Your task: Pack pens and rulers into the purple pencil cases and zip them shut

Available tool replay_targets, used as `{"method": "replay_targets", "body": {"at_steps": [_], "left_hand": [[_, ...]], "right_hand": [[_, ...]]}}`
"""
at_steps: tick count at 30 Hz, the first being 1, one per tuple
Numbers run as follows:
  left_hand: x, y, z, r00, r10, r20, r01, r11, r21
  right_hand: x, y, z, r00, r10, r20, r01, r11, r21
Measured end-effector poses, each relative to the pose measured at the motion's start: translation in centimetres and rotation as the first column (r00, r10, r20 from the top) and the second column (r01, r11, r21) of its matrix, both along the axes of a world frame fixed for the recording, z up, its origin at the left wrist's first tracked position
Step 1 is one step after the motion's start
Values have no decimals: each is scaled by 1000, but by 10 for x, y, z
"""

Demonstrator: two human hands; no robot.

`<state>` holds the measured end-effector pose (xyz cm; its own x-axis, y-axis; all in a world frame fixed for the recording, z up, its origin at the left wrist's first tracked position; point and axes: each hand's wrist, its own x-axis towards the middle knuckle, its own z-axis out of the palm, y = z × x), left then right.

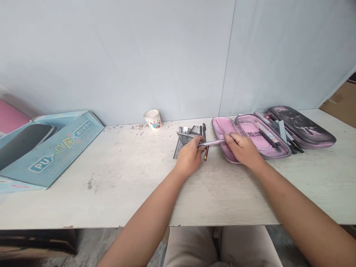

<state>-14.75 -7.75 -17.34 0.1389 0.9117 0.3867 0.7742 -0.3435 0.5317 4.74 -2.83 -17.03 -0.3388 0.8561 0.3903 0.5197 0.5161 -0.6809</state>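
Both my hands grip one clear pinkish pen [213, 142], held level between them. My left hand [190, 155] is closed on its left end, just above a heap of grey rulers and set squares [185, 138] and a few dark pens [204, 130]. My right hand [243, 148] is closed on the pen's right end, over the left half of the open pink pencil case [221, 128]. The case's right half [274, 148] holds a pink pen and a dark pen.
A second, dark pencil case [303, 128] lies open at the far right with pens beside it. A small printed paper cup [152, 119] stands by the wall. A light blue cardboard box [47, 148] lies at the left. The table's front edge [83, 225] runs below my forearms.
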Motion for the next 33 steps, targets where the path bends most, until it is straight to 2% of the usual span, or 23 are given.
{"method": "replay_targets", "body": {"at_steps": [6, 11, 14, 18, 21, 23, 25, 27, 29, 31, 33], "left_hand": [[2, -2, 0, 1000, 4, 11, -4, 999, -39], [2, -2, 0, 999, -26, 43, 27, 999, -41], [3, -4, 2, 998, -36, 61, 36, 999, 7], [7, -8, 8, 999, 30, -27, -26, 989, 147], [11, -11, 12, 990, 97, -98, -70, 966, 248], [13, -13, 15, 988, 121, -94, -86, 945, 316], [13, -15, 18, 988, 152, -34, -128, 913, 387], [12, -16, 20, 980, 177, 88, -197, 885, 422], [12, -16, 21, 963, 154, 222, -231, 894, 384], [14, -16, 20, 952, 69, 299, -165, 938, 306], [18, -16, 18, 939, -54, 339, -28, 972, 233]], "right_hand": [[1, -3, 5, 989, 132, -60, -134, 991, -24], [0, -5, 6, 999, 32, -15, -32, 999, 4], [-1, -4, 6, 1000, -26, 2, 26, 1000, 12], [0, -4, 6, 995, -52, -89, 38, 989, -145], [0, -5, 7, 979, -53, -198, -10, 953, -302], [-1, -5, 8, 953, -61, -295, -60, 921, -384], [-3, -4, 9, 894, -91, -438, -113, 902, -417], [-4, -3, 11, 799, -126, -587, -145, 908, -392], [-5, -3, 12, 724, -134, -676, -154, 925, -347], [-6, -5, 12, 726, -106, -680, -168, 931, -324], [-9, -11, 12, 800, -44, -599, -181, 933, -310]]}}
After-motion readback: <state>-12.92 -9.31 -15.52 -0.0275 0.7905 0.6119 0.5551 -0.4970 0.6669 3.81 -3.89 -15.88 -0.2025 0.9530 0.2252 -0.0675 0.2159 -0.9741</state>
